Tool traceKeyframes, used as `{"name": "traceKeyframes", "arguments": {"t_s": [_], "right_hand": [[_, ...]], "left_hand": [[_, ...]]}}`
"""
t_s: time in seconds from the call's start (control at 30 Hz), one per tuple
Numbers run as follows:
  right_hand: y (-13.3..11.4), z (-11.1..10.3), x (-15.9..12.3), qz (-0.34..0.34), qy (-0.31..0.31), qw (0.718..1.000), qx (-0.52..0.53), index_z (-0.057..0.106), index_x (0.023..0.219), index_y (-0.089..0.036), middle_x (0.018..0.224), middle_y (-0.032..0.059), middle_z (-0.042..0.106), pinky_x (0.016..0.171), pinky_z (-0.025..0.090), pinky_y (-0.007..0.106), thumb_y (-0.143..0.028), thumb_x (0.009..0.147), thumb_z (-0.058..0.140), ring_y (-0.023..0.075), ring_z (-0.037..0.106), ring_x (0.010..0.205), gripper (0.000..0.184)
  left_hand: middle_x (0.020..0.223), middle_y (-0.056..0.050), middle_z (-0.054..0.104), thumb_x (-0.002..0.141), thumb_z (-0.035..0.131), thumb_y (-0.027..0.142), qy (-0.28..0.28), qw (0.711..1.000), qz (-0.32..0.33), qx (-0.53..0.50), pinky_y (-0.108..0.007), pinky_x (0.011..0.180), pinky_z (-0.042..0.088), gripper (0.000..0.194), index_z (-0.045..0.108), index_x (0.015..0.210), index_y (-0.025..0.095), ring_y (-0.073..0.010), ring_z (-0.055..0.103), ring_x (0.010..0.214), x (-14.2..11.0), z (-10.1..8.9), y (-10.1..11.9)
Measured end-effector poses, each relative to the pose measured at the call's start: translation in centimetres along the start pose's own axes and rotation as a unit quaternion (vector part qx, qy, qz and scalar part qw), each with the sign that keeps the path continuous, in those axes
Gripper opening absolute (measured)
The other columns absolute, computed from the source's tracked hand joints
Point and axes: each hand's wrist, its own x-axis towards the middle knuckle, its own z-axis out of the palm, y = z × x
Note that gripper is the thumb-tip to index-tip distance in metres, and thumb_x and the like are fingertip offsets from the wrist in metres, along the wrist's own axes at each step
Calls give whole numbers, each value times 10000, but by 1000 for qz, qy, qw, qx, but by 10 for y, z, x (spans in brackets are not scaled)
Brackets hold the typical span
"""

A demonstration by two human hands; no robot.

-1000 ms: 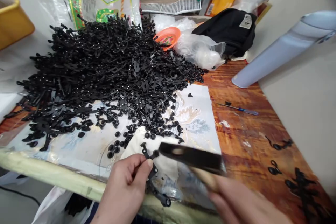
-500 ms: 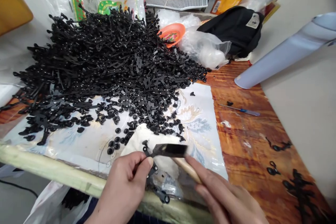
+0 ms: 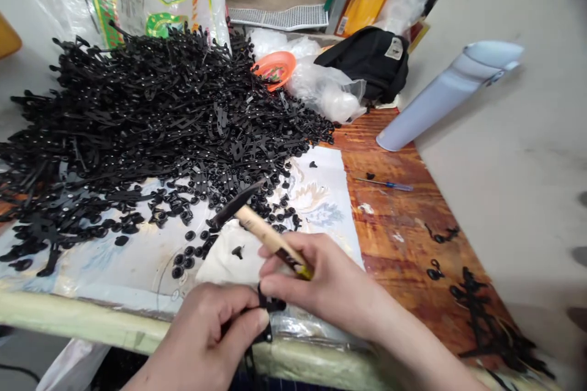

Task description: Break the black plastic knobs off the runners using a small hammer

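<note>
Between thumb and forefinger, my left hand (image 3: 220, 327) pinches a black linked plastic part (image 3: 266, 333) close to the table's front edge. My right hand (image 3: 316, 275) grips a hammer by its wooden handle (image 3: 266, 233), and its thumb and fingertips also touch the upper end of that part. The dark hammer head (image 3: 233, 203) points up and left, over the lower edge of the heap. Beneath the handle, a white cloth (image 3: 222, 256) carries one small black stud (image 3: 237, 252). Several round black studs (image 3: 183, 259) sit left of the cloth.
A large heap of black parts (image 3: 151, 116) covers the back left. A screwdriver (image 3: 385, 183) and a few loose black pieces (image 3: 477, 317) lie on the wooden tabletop at right. Farther back are an orange plate (image 3: 287, 64), a black bag (image 3: 371, 67) and a pale blue tube (image 3: 440, 98).
The hammer has swung up and left, away from the held part. My right hand has come in against that part, beside my left. The view has shifted a little to the right.
</note>
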Motion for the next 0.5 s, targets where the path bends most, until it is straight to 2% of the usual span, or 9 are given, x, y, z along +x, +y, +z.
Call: {"name": "traceKeyframes", "arguments": {"t_s": [0.07,0.13,0.17,0.23,0.3,0.43,0.5], "right_hand": [[1,5,6,37,-59,994,80,677,836,-165,677,-34,626,592,440,224,-180,677,722,101,542,594,166],[3,7,4,61,-46,986,151,678,823,-159,642,-44,612,520,398,193,-195,651,760,67,483,517,194],[3,6,1,74,-26,980,184,675,817,-161,631,-48,609,460,354,178,-225,637,787,48,432,463,222],[2,3,-6,98,19,966,239,665,818,-173,624,-55,604,374,229,161,-296,612,838,13,306,389,295],[0,3,-13,112,62,954,270,660,825,-179,616,-66,580,361,160,152,-353,596,869,-7,237,375,356],[-3,13,-18,109,93,942,304,658,830,-175,606,-56,562,358,197,151,-388,579,888,-3,273,378,402],[-2,19,-17,106,108,937,316,659,835,-173,627,-41,581,363,228,148,-393,577,891,4,316,389,410]], "left_hand": [[473,31,454,690,721,379,67,997,6,-38,-267,501,306,292,597,473,228,-154,414,489,-8,0,3],[513,7,555,630,789,392,121,988,-15,-100,-271,541,369,184,710,557,242,-174,487,527,-14,-4,1],[542,-8,595,603,811,432,119,981,-27,-149,-277,559,392,198,753,636,246,-187,520,553,-16,-7,-2],[611,-44,662,562,810,558,71,954,-46,-287,-300,580,428,402,793,804,237,-206,565,580,-17,-12,-11],[671,-84,714,560,779,636,-8,907,-67,-416,-331,595,458,525,799,874,215,-218,604,572,-15,-12,-20],[805,-93,784,622,834,458,-138,831,-125,-525,-335,672,484,323,804,877,261,-226,704,677,-8,4,-28],[836,-81,795,634,843,414,-173,801,-128,-559,-330,722,483,296,801,890,272,-226,727,746,-7,12,-27]]}}
